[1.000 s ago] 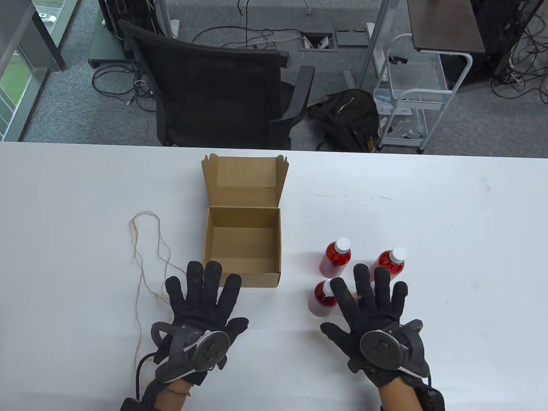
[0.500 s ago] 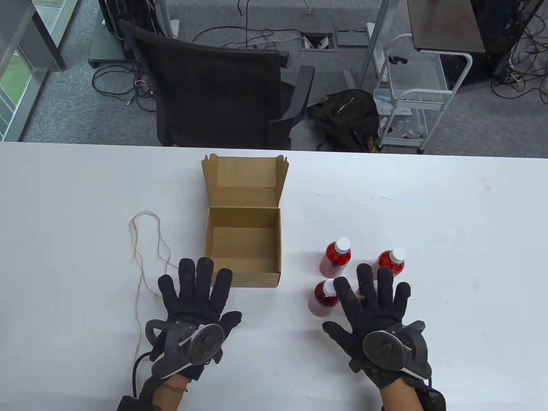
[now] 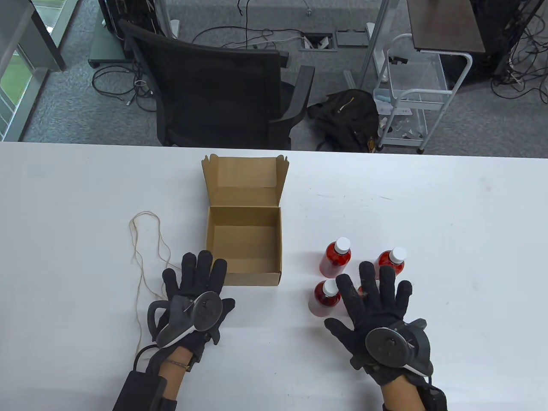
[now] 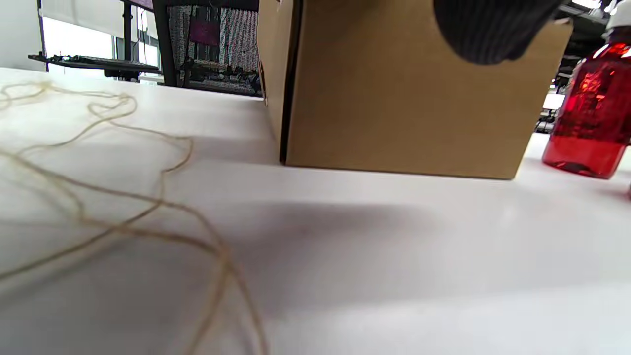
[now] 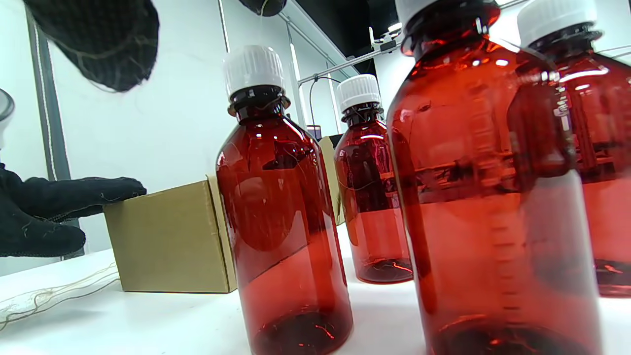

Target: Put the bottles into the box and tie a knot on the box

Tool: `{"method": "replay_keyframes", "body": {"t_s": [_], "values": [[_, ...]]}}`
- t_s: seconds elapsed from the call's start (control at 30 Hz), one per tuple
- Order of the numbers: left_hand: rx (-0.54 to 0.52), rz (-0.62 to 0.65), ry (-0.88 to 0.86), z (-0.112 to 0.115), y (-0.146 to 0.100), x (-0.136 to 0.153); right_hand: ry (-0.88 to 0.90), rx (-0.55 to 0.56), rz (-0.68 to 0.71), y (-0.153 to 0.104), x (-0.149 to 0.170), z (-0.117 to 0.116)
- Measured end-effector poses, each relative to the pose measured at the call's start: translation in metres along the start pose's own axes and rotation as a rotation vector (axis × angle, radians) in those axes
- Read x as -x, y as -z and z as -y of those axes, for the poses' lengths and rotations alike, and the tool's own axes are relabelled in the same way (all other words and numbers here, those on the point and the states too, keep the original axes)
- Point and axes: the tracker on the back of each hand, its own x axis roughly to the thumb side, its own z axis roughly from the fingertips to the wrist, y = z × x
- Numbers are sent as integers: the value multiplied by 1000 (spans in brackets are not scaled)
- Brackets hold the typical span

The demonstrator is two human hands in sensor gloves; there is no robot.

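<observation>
An open brown cardboard box stands mid-table, its lid folded back and its inside bare. Right of it stand several red bottles with white caps: one at the back left, one at the back right, one in front. My right hand hovers flat above them with fingers spread, hiding a further bottle. My left hand has straight fingers reaching the box's near-left corner, holding nothing. A thin tan string lies loose to the left.
Beyond the table's far edge a black office chair faces the box. A backpack and a white cart stand on the floor behind. In the left wrist view the string lies just beside the box.
My left hand has moved forward to the box's near-left corner and tipped up at the wrist. My right hand has drifted slightly right above the bottles.
</observation>
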Motion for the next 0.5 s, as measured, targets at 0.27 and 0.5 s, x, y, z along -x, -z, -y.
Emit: {"method": "replay_keyframes", "body": {"t_s": [0.27,0.5], "values": [[-8,97,40,-8,-22,-18,12,0,-12,-1,0,0],[37,182,38,-25,-38,-42,38,2,-27,-2,3,0]]}}
